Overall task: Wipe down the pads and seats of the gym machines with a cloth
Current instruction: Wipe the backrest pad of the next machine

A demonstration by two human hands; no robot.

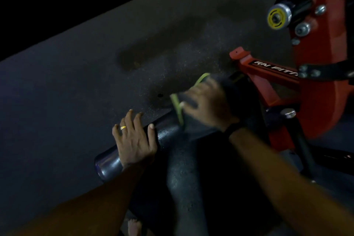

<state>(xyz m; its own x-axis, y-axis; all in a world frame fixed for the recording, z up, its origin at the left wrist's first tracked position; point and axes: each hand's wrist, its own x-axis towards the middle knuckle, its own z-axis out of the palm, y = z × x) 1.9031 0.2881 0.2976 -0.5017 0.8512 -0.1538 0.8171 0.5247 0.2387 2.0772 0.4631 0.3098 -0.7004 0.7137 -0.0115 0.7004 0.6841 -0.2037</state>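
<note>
A black padded roller [168,130] of a red gym machine runs from lower left to upper right. My left hand [134,138] wears a gold ring and curls over the roller near its free end, holding it. Further up the roller, my right hand [206,103] presses a dark cloth with a green edge [177,107] against the pad. This hand is blurred by motion. A second black pad [183,182] lies below, between my forearms.
The red machine frame [272,74] with printed lettering stands at the right, with bolts and a yellow-faced pin knob [277,17] above. Dark speckled rubber floor [76,92] spreads to the left. Bare toes [134,226] show at the bottom edge.
</note>
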